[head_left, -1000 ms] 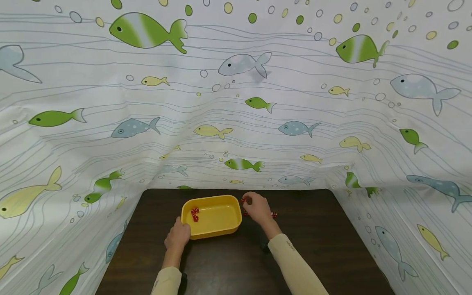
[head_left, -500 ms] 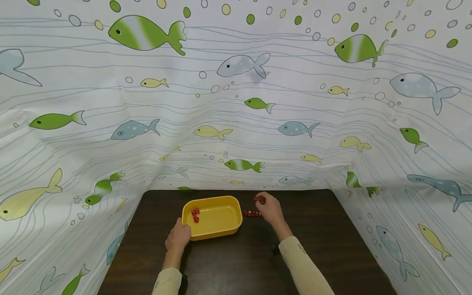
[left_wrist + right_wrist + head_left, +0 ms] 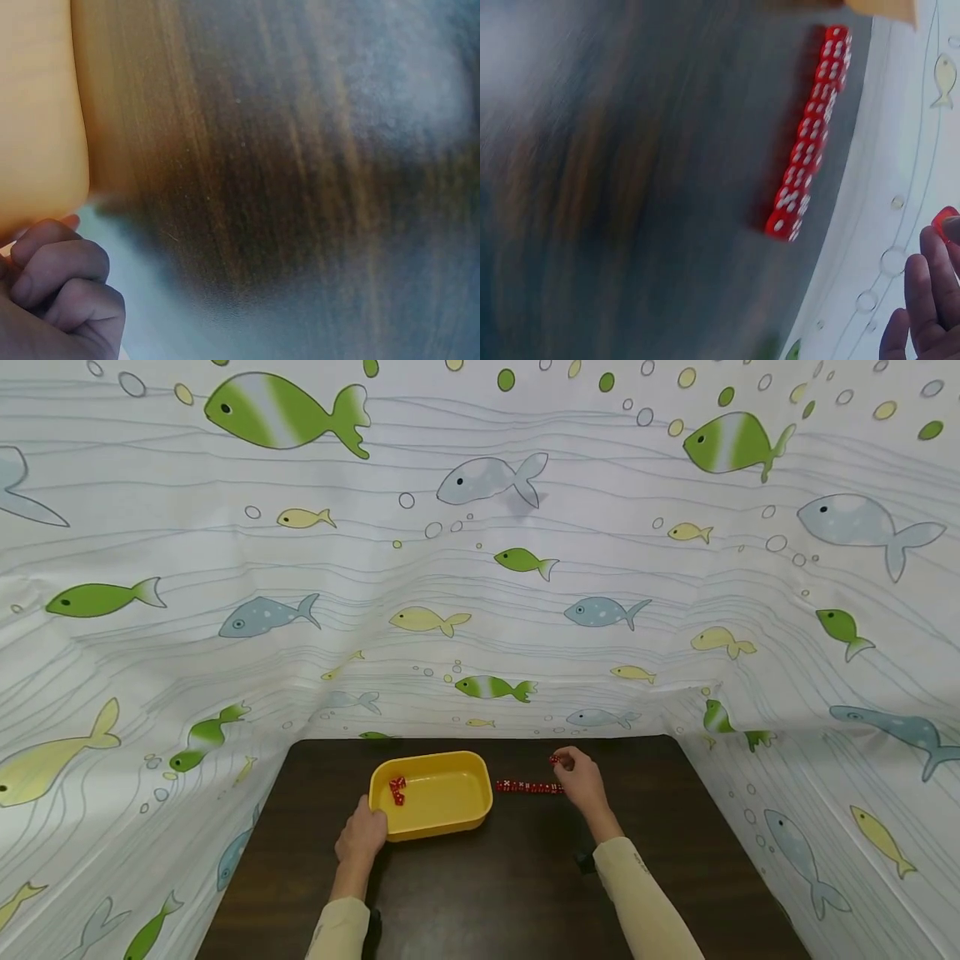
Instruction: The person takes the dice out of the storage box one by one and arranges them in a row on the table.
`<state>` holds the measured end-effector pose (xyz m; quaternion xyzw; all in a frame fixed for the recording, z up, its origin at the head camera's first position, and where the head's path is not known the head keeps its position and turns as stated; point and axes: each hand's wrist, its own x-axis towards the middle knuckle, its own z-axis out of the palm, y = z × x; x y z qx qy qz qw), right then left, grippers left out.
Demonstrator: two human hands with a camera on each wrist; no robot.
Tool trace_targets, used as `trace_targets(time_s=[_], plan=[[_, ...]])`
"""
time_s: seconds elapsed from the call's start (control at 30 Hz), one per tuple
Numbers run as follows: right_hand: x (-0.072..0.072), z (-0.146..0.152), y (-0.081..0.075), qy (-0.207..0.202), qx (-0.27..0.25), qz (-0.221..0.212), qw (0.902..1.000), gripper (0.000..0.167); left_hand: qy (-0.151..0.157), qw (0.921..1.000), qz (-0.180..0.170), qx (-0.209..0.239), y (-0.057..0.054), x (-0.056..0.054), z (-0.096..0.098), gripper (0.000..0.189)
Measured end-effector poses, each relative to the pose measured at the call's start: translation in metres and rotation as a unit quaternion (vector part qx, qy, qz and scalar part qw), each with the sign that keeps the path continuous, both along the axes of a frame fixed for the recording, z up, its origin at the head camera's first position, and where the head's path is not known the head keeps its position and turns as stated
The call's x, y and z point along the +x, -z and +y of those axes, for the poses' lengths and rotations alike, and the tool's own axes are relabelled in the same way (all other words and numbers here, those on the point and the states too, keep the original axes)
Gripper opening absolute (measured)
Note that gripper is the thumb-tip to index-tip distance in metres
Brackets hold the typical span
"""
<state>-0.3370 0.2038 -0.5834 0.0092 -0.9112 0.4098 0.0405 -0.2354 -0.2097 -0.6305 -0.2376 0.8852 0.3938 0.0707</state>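
Note:
My left hand (image 3: 362, 832) grips the near left corner of a yellow plastic tray (image 3: 450, 823); in the left wrist view its curled fingers (image 3: 64, 262) sit at the tray's corner. Several red dice (image 3: 397, 790) lie in the left part of the tray. Between thumb and fingertips my right hand (image 3: 583, 781) pinches one red die (image 3: 945, 222), just above the far end of a straight row of red dice (image 3: 808, 146). That row runs rightward along the table from beside the tray, with white pips showing on the dice.
The dark wood-grain table (image 3: 480, 902) carries the tray and the row. A white cloth with printed fish (image 3: 495, 610) rises behind the table and along both its sides.
My right hand has moved right along the row of dice, carrying the pinched die, and more of the row shows. The left hand keeps its grip on the tray.

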Motion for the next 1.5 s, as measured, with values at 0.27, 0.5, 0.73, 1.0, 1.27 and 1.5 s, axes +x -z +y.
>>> trace_targets(time_s=[0.27,0.5,0.73,1.0,1.27,1.5], plan=[[0.0,0.027,0.024,0.012,-0.023,-0.044,0.9987,0.03,-0.002,0.9999,-0.01,0.001,0.004,0.0,-0.001,0.055],[0.001,0.038,0.042,0.022,0.009,-0.083,0.9962,0.03,-0.001,1.0,-0.009,0.003,0.003,-0.007,-0.002,0.056],[-0.005,0.043,0.051,0.017,0.054,-0.106,0.9928,0.029,-0.001,0.9999,-0.011,0.007,0.002,-0.009,-0.004,0.057],[-0.01,0.042,0.052,-0.002,0.092,-0.109,0.9899,0.028,0.0,1.0,0.001,-0.004,-0.003,-0.006,0.0,0.055],[-0.007,0.036,0.048,-0.018,0.114,-0.108,0.9875,0.03,-0.001,0.9999,0.001,-0.01,-0.004,-0.006,0.001,0.054],[-0.007,0.035,0.048,-0.019,0.123,-0.092,0.9879,0.029,-0.003,0.9999,0.006,-0.012,-0.006,-0.005,0.002,0.052]])
